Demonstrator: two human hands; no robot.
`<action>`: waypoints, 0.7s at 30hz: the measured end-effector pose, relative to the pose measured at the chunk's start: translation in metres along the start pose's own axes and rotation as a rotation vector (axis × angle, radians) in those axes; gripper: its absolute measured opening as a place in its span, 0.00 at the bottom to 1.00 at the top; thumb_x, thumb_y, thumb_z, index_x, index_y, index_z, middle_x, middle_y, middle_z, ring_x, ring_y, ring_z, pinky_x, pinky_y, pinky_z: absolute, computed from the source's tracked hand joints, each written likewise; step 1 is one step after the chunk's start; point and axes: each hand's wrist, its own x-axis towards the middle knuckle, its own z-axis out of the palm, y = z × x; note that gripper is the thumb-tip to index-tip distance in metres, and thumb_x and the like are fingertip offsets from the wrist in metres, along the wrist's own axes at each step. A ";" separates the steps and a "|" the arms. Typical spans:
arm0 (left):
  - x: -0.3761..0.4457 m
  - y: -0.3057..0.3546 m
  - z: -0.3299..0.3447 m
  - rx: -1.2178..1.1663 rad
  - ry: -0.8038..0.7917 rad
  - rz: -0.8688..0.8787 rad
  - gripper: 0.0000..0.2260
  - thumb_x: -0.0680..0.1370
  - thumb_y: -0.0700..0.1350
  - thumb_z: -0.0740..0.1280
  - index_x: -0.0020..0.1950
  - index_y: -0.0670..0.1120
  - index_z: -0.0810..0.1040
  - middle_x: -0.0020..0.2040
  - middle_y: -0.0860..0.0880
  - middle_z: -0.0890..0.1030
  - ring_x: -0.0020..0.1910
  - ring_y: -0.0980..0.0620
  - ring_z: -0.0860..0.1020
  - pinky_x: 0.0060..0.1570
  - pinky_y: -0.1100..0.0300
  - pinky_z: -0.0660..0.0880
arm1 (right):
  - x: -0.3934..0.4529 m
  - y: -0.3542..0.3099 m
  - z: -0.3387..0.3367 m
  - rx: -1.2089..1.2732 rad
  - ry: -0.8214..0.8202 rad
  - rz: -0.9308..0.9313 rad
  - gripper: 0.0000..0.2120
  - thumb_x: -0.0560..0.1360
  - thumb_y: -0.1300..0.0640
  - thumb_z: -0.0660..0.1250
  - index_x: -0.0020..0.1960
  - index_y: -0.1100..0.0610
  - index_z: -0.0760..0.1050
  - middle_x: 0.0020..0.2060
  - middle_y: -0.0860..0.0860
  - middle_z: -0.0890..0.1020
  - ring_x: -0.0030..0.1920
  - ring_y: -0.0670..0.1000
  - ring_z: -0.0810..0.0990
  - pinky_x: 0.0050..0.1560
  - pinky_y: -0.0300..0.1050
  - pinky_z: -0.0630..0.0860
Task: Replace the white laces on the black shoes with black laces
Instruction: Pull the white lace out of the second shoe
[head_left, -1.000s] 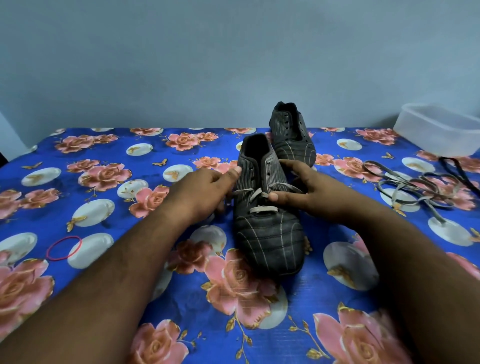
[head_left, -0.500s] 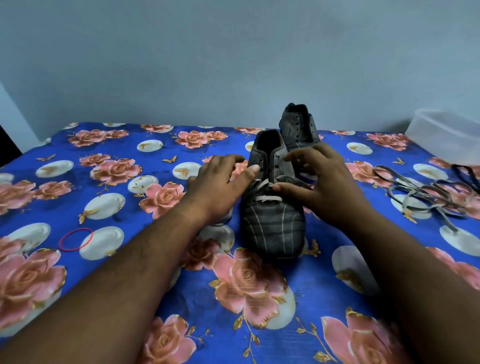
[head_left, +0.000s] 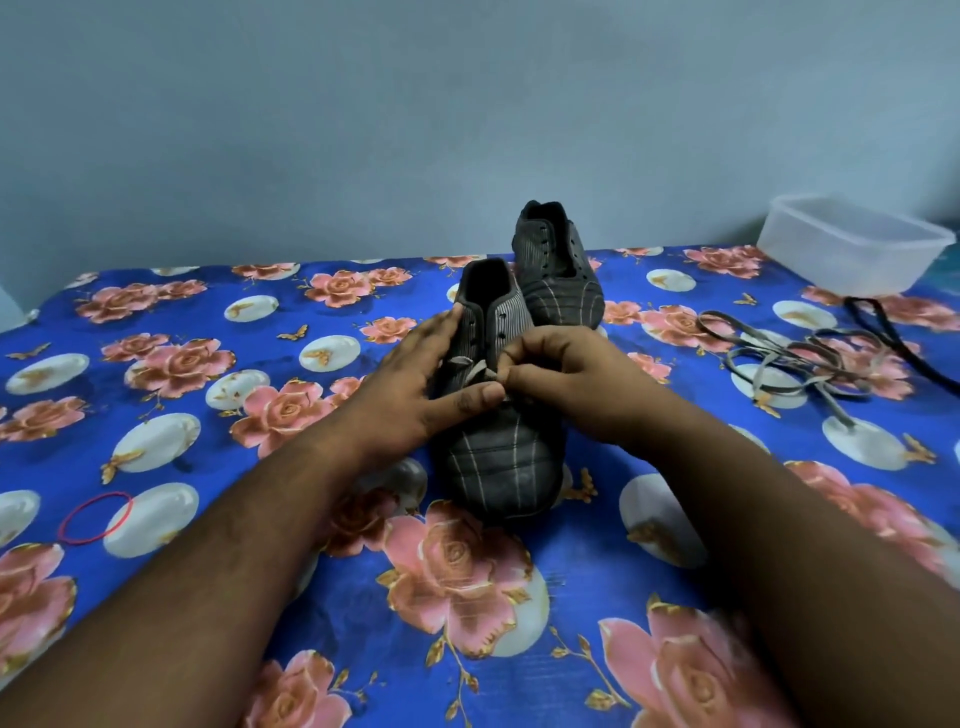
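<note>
On the blue floral cloth, the near black shoe stands toe toward the camera, with the second shoe just behind it. Left hand — fingers straight and spread — rests along the shoe's left side, thumb across the vamp; right hand has its fingers curled, pinching the white lace at the lower eyelets. Loose laces — grey and black — lie well to the right, near a clear plastic box.

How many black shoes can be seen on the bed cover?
2. The near shoe stands between both hands; the far shoe stands just behind it, slightly to the right. None seems hidden.
</note>
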 end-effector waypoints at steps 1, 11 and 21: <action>0.000 0.001 0.000 -0.007 0.004 0.000 0.50 0.65 0.74 0.65 0.82 0.59 0.50 0.82 0.57 0.53 0.75 0.68 0.48 0.75 0.64 0.49 | -0.002 -0.001 -0.002 0.068 -0.022 0.019 0.10 0.80 0.67 0.64 0.43 0.57 0.77 0.31 0.44 0.78 0.32 0.39 0.74 0.33 0.30 0.69; -0.002 0.000 -0.002 -0.014 -0.007 -0.016 0.51 0.64 0.76 0.63 0.82 0.61 0.50 0.82 0.58 0.54 0.74 0.67 0.49 0.76 0.60 0.50 | 0.001 0.001 -0.004 -0.135 0.133 -0.151 0.00 0.75 0.58 0.75 0.46 0.54 0.85 0.36 0.47 0.86 0.38 0.41 0.82 0.39 0.33 0.75; 0.000 -0.003 -0.001 0.004 -0.023 -0.035 0.52 0.62 0.78 0.61 0.82 0.62 0.48 0.82 0.58 0.53 0.80 0.61 0.48 0.80 0.50 0.51 | -0.001 -0.002 -0.003 0.125 0.039 -0.025 0.10 0.73 0.50 0.72 0.45 0.57 0.79 0.33 0.44 0.81 0.34 0.39 0.77 0.35 0.32 0.72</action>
